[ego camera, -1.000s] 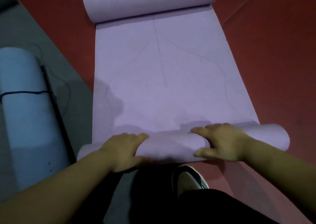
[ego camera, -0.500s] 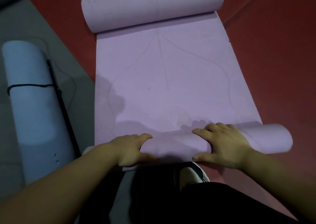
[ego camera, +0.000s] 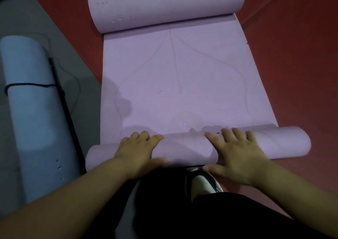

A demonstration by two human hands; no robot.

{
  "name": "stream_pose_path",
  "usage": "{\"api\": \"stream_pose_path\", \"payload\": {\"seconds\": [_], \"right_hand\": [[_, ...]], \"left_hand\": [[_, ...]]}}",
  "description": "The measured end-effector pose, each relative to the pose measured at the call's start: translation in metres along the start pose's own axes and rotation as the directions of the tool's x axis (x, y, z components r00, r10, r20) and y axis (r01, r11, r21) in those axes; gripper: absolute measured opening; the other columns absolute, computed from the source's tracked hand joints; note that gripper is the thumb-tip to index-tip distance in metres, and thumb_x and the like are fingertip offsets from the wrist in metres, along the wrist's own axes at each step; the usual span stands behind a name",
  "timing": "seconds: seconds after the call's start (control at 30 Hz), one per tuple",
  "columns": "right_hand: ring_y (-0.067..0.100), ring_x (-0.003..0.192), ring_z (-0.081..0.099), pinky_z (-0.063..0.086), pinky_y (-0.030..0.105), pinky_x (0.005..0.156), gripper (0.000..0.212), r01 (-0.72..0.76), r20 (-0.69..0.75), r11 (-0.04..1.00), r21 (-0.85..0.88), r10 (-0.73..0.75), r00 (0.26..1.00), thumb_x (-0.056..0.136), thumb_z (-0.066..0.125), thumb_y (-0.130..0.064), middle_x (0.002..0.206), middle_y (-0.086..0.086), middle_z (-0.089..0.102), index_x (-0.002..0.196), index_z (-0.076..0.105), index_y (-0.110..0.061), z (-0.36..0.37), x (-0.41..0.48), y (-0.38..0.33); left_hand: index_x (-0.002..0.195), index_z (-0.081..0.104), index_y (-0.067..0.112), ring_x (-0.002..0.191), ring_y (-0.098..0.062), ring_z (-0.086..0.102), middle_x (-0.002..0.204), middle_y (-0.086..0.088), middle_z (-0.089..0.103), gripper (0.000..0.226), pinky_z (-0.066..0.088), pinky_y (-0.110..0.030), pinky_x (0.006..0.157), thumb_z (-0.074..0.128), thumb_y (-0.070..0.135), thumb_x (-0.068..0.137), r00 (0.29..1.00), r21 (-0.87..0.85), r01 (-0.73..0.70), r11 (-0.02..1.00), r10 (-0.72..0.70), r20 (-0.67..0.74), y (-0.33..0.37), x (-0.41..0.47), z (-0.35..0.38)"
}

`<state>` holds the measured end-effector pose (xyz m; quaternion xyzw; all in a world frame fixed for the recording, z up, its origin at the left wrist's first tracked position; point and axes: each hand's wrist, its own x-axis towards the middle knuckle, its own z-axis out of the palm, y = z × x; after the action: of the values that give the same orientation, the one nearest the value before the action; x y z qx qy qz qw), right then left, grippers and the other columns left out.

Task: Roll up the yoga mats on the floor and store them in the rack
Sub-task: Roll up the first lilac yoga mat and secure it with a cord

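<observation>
A purple yoga mat [ego camera: 182,78] lies flat on the red floor, running away from me. Its near end is wound into a roll [ego camera: 184,147] lying crosswise in front of my knees. Its far end curls up into a second, thicker roll [ego camera: 164,6]. My left hand [ego camera: 139,153] holds the near roll left of its middle, fingers over the top and thumb on the near side. My right hand [ego camera: 236,156] holds it right of the middle, fingers spread across the top and thumb below the near side.
A light blue rolled mat [ego camera: 34,110] tied with a black cord lies on the grey floor to my left, with a black strap [ego camera: 64,107] along its right side. My shoe [ego camera: 201,182] and dark-trousered knees are just behind the near roll. Red floor [ego camera: 292,74] extends to the right.
The near roll has turned a little further up the mat and grown slightly thicker. Both hands have shifted with it, fingers reaching further over its top.
</observation>
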<state>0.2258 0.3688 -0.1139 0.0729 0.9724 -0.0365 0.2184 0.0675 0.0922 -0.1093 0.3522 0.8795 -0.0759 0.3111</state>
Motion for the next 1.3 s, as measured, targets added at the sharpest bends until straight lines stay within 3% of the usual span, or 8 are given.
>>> {"api": "stream_pose_path", "payload": {"seconds": [0.13,0.37,0.57,0.67,0.77,0.87,1.07,1.3], "right_hand": [[0.037,0.123,0.052,0.034,0.060,0.105,0.085,-0.041,-0.123,0.998,0.047,0.047,0.991,0.082,0.029,-0.092,0.134,0.009,0.059,0.148,0.044,-0.040,0.012,0.000,-0.002],[0.024,0.129,0.047,0.033,0.045,0.106,0.092,-0.019,0.156,0.995,0.099,0.004,0.988,0.072,0.020,-0.098,0.137,-0.007,0.051,0.151,0.025,-0.051,-0.024,0.037,0.013],[0.023,0.132,0.045,0.033,0.045,0.108,0.093,-0.029,0.198,0.991,0.131,0.003,0.980,0.072,0.021,-0.098,0.142,-0.006,0.050,0.152,0.027,-0.051,-0.033,0.048,0.014],[0.030,0.133,0.044,0.031,0.050,0.112,0.096,-0.045,0.064,0.995,0.091,0.040,0.997,0.072,0.013,-0.095,0.146,0.001,0.047,0.154,0.028,-0.048,-0.028,0.038,0.008],[0.043,0.126,0.049,0.033,0.061,0.109,0.090,-0.006,-0.152,1.000,0.020,0.009,0.988,0.082,0.029,-0.090,0.139,0.016,0.055,0.151,0.045,-0.034,-0.001,0.020,-0.002],[0.042,0.120,0.052,0.035,0.061,0.107,0.088,-0.002,-0.167,1.000,0.020,0.006,0.986,0.081,0.035,-0.089,0.133,0.015,0.058,0.148,0.048,-0.033,0.005,0.025,0.004],[0.027,0.135,0.040,0.025,0.048,0.115,0.102,-0.012,0.087,0.999,0.041,0.008,0.996,0.068,0.014,-0.096,0.145,-0.001,0.045,0.156,0.022,-0.046,-0.026,0.049,0.014],[0.026,0.133,0.042,0.030,0.046,0.112,0.092,0.014,0.189,0.994,0.105,-0.033,0.981,0.073,0.027,-0.096,0.146,-0.005,0.046,0.154,0.022,-0.051,-0.040,0.073,0.025]], "left_hand": [[0.152,0.019,0.047,0.126,-0.025,0.041,0.134,0.002,0.043,0.094,0.035,-0.046,0.104,0.018,0.092,0.069,0.996,-0.048,-0.002,0.999,0.006,0.088,-0.006,0.008,-0.010],[0.156,0.031,0.038,0.139,-0.037,0.039,0.149,-0.012,0.045,0.090,0.013,-0.066,0.117,0.023,0.087,0.081,0.963,-0.041,0.138,0.990,-0.143,-0.228,0.027,-0.020,0.027],[0.158,0.009,0.044,0.147,-0.027,0.017,0.159,-0.002,0.025,0.099,0.003,-0.060,0.120,0.002,0.088,0.069,0.967,-0.059,0.191,0.980,-0.198,-0.159,0.022,-0.003,0.013],[0.154,0.010,0.046,0.144,-0.025,0.021,0.155,0.000,0.030,0.096,0.009,-0.060,0.119,0.005,0.089,0.069,0.973,-0.067,0.181,0.981,-0.188,-0.130,0.015,0.005,0.006],[0.154,0.013,0.047,0.142,-0.025,0.025,0.154,0.002,0.032,0.098,0.013,-0.058,0.118,0.005,0.091,0.067,0.981,-0.057,0.171,0.984,-0.176,-0.087,0.011,0.012,-0.004],[0.155,0.014,0.046,0.142,-0.026,0.027,0.154,0.001,0.033,0.093,0.014,-0.058,0.117,0.012,0.092,0.074,0.984,-0.038,0.162,0.986,-0.165,-0.070,0.010,0.014,-0.006],[0.158,0.005,0.047,0.151,-0.032,0.014,0.164,-0.005,0.019,0.086,0.003,-0.063,0.120,0.018,0.088,0.085,0.979,-0.082,0.199,0.977,-0.203,-0.038,0.011,0.022,-0.019],[0.159,0.006,0.043,0.151,-0.034,0.012,0.162,-0.006,0.022,0.098,0.000,-0.064,0.118,0.009,0.090,0.074,0.963,-0.038,0.188,0.981,-0.191,-0.190,0.017,0.016,0.005]]}}
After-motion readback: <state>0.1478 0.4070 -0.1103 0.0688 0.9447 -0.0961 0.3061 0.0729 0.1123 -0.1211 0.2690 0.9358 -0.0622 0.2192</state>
